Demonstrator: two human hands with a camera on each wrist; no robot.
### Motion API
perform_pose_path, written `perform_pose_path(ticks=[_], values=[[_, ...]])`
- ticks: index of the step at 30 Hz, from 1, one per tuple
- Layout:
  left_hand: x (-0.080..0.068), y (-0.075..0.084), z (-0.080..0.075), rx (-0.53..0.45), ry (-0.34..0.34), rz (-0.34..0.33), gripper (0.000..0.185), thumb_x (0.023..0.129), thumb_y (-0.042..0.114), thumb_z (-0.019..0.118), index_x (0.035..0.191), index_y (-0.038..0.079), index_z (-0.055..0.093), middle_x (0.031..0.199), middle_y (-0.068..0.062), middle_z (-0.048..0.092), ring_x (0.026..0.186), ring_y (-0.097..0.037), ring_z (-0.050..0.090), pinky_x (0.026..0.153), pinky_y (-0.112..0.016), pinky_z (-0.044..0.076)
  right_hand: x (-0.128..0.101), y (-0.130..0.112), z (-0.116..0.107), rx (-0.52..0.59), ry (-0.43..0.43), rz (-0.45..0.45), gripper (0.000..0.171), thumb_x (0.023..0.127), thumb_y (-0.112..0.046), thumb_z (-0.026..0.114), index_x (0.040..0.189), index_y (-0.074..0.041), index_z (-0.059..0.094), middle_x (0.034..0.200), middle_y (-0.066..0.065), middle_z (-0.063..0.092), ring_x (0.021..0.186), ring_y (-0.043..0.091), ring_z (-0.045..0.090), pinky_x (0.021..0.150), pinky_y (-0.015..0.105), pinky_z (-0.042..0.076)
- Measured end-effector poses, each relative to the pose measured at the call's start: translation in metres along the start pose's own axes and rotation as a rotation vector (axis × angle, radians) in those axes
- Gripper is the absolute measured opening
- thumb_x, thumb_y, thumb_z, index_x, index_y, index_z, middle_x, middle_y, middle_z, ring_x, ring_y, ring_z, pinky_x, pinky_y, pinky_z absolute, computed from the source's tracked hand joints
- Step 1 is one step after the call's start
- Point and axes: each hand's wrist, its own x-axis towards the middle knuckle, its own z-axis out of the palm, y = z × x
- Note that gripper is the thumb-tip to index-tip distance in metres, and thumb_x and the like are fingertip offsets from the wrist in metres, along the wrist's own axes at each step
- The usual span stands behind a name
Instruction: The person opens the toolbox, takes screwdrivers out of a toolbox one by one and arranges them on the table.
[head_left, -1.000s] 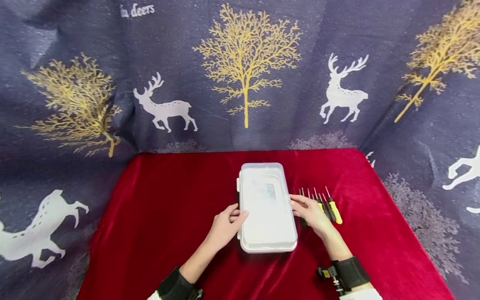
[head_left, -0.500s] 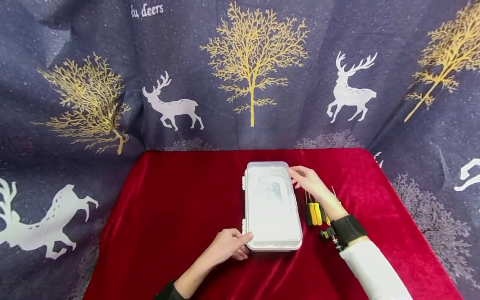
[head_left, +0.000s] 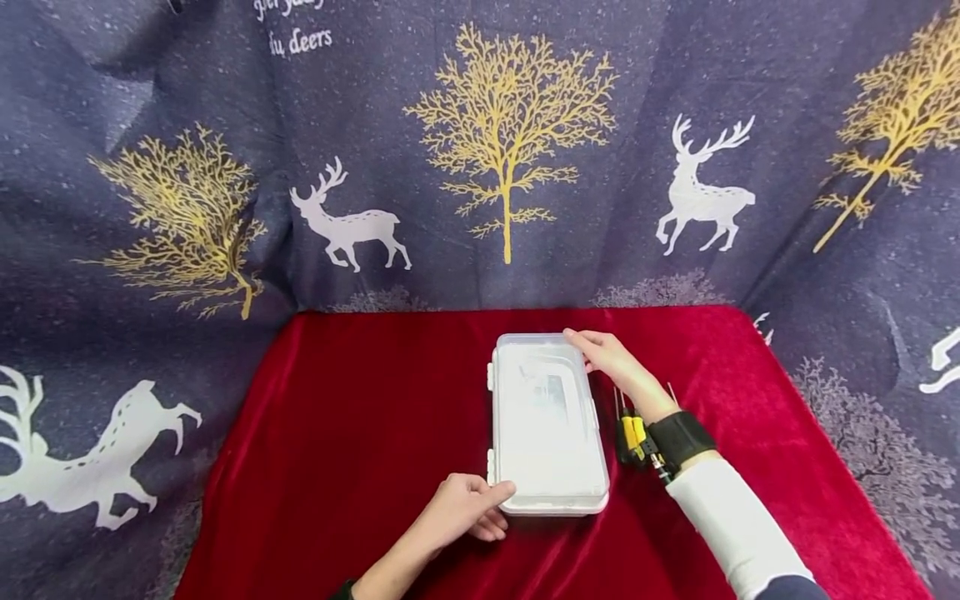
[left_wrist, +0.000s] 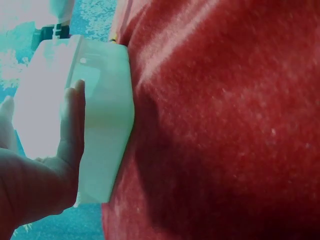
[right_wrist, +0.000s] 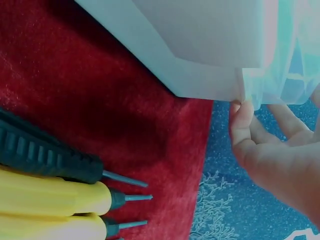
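Note:
A white plastic storage box with a clear lid lies lengthwise on the red cloth, white clips along its left side. My left hand grips the near left corner, thumb on the lid and fingers low by the front wall. In the left wrist view, one finger of this hand stands straight along the box wall. At the far right corner, my right hand pinches the clear lid's edge. The right wrist view shows its fingertips right under the lid's rim.
Several screwdrivers with black and yellow handles lie right of the box, partly hidden under my right forearm. Their shafts point away from me. A dark curtain with deer and trees hangs behind the red cloth.
My right hand has moved from the middle of the box's right side up to its far right corner. My left hand has slid down to the near left corner.

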Motion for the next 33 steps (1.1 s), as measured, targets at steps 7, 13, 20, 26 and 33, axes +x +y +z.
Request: perform_pose_path(ticks=[7,13,20,26,33], values=[[-0.002,0.006,-0.008,0.014,0.017,0.007,0.043,0.096,0.039,0.074,0.089,-0.002,0.064,0.075,-0.018,0.074,0.065,-0.026,0.075,0.060,-0.035,0.062,-0.004,0.003,-0.001,0.053,0.036,0.013,0.057,0.105,-0.045,0.060,0.134,0.004,0.064,0.098,-0.001,0.067,0.083,0.013,0.059,0.077,0.026,0.055],[0.002,0.009,-0.031,0.039,0.067,0.029,0.042,0.098,0.037,0.072,0.093,-0.003,0.063,0.078,-0.021,0.074,0.068,-0.029,0.076,0.062,-0.036,0.063,-0.020,0.004,-0.005,0.133,0.045,0.061,0.053,0.106,-0.041,0.059,0.128,0.007,0.060,0.090,-0.004,0.058,0.077,0.012,0.056,0.078,0.028,0.056],[0.011,0.019,-0.059,0.020,0.145,0.059,0.039,0.097,0.032,0.075,0.100,-0.006,0.063,0.078,-0.018,0.073,0.070,-0.029,0.075,0.070,-0.041,0.064,-0.038,0.015,-0.012,0.307,0.034,0.104,0.035,0.106,-0.035,0.061,0.111,-0.001,0.056,0.085,0.001,0.049,0.066,0.007,0.052,0.076,0.025,0.056],[0.034,0.036,-0.082,0.066,0.240,0.081,0.040,0.099,0.031,0.073,0.106,-0.008,0.068,0.082,-0.014,0.071,0.077,-0.027,0.075,0.075,-0.037,0.063,-0.047,0.020,-0.016,0.400,0.031,0.124,0.038,0.107,-0.031,0.059,0.124,0.003,0.052,0.090,0.004,0.054,0.071,0.009,0.059,0.079,0.025,0.058],[0.081,0.055,-0.120,0.104,0.305,0.122,0.050,0.105,0.036,0.063,0.117,-0.012,0.065,0.084,-0.006,0.065,0.083,-0.018,0.067,0.084,-0.035,0.060,-0.053,0.016,-0.011,0.414,-0.015,0.137,0.063,0.108,-0.031,0.057,0.146,0.016,0.040,0.095,0.003,0.068,0.084,0.010,0.070,0.087,0.029,0.060]])
